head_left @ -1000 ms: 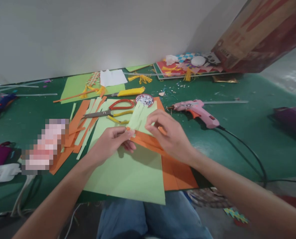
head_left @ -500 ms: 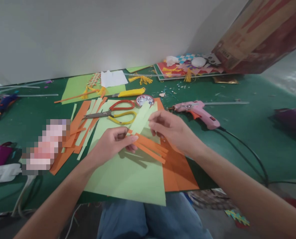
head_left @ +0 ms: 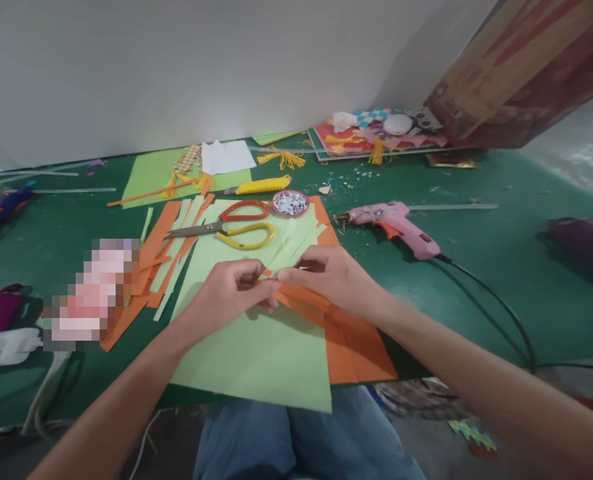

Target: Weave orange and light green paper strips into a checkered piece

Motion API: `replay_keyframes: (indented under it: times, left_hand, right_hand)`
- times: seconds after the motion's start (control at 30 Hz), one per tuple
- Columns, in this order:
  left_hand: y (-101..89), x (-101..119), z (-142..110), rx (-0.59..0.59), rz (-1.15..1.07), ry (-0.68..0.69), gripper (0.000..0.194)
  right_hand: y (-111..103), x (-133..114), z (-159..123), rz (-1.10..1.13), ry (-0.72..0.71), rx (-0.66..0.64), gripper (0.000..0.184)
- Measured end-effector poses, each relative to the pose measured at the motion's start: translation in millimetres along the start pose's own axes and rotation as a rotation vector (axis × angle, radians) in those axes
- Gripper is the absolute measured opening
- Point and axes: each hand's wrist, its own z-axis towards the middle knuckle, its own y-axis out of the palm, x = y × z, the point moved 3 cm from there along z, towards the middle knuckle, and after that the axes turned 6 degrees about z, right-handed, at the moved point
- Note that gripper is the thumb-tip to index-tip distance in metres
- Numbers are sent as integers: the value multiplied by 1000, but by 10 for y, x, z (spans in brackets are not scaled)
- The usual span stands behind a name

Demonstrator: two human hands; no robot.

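My left hand pinches the near end of a small piece of crossed paper strips above a light green sheet. Orange paper strips run from the fingers toward the lower right, and pale green paper strips stick out toward the top right. My right hand is closed on the same strips, its thumb and fingertips against those of the left. How the strips cross is hidden by the fingers. Scissors with one red and one yellow handle lie just beyond the hands.
A pink glue gun with its black cord lies to the right. Loose cut strips lie left, near a blurred-out object. Behind are a yellow cutter, a small dish of sequins and yellow tassels.
My right hand has come down and left from above the green strips to meet my left hand at the crossing. The green strips now lean further right and are spread apart.
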Motion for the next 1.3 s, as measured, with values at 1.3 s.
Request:
replay_keyframes:
  times: [1.3]
  left_hand:
    - [-8,63,-8,79,138,142,27]
  right_hand:
    - [13,-25,-3,366,-133,-414,53]
